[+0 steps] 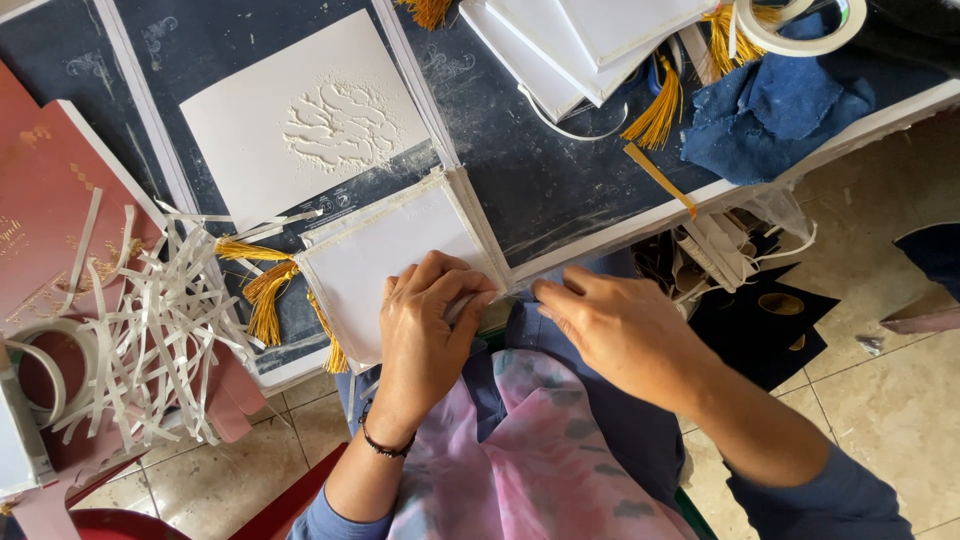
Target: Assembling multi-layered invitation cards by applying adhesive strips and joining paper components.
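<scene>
Flat red box [45, 190] with gold print lies at table's left edge. No screens or signs seen.
</scene>
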